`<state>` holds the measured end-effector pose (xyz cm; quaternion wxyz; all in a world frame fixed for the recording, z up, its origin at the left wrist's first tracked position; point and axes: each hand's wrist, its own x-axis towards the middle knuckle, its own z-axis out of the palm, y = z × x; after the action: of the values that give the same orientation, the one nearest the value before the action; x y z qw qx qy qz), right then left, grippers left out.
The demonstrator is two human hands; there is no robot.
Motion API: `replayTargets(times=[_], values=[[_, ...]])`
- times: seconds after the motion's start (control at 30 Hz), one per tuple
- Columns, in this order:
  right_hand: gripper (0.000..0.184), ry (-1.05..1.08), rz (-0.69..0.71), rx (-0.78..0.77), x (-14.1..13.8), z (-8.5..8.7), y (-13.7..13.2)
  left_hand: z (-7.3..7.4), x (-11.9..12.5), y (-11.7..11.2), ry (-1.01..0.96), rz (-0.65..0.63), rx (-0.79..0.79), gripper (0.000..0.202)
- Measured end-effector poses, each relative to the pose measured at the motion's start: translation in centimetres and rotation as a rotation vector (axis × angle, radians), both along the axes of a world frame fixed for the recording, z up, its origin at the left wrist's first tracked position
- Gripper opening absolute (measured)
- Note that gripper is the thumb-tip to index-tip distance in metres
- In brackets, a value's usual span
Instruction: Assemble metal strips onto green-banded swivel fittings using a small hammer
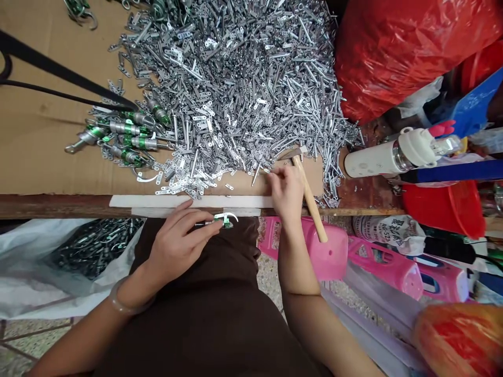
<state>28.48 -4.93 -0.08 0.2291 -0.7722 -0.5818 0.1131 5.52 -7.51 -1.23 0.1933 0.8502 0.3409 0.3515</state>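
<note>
My left hand (178, 241) is closed around a small hook-shaped metal part (226, 219) with green on it, just in front of the table edge. Its curved silver arm sticks out past my fingertips. At the near edge of a big heap of small silver metal pieces (251, 99), my right hand (286, 191) has its fingers curled together on the cardboard (243, 184). Whatever lies between those fingertips is too small to name. Just left of them is a thin metal pin (256, 175). A hammer (312, 201) with a wooden handle lies beside my right hand, its handle overhanging the edge.
Several green-and-silver assemblies (133, 142) lie left of the heap, under a black metal bar (66, 68). A white bottle (377, 159) and a red plastic bag (412, 47) are on the right. Below are a sack of dark parts (98, 248) and a pink stool (328, 251).
</note>
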Motion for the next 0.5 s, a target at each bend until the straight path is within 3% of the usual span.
replayTargets(times=[0.07,0.17,0.3,0.4,0.5], values=[[0.015,0.118,0.084,0.096,-1.0,1.3,-1.5,0.2,0.1,-0.1,-0.03,0.014,0.002,0.024],[0.01,0.232,0.373,0.113,-3.0,2.8,-3.8,0.6,0.4,-0.2,-0.039,0.048,0.031,0.03],[0.007,0.237,0.741,0.133,-4.2,3.0,-5.5,1.2,0.4,-0.2,-0.046,0.007,-0.001,0.018],[0.005,0.294,0.765,0.121,-3.8,2.5,-5.7,1.3,0.3,-0.3,-0.056,0.009,-0.041,0.012],[0.007,0.377,0.623,-0.003,-3.1,1.5,-4.8,1.1,0.4,-0.5,-0.054,0.058,-0.088,0.007]])
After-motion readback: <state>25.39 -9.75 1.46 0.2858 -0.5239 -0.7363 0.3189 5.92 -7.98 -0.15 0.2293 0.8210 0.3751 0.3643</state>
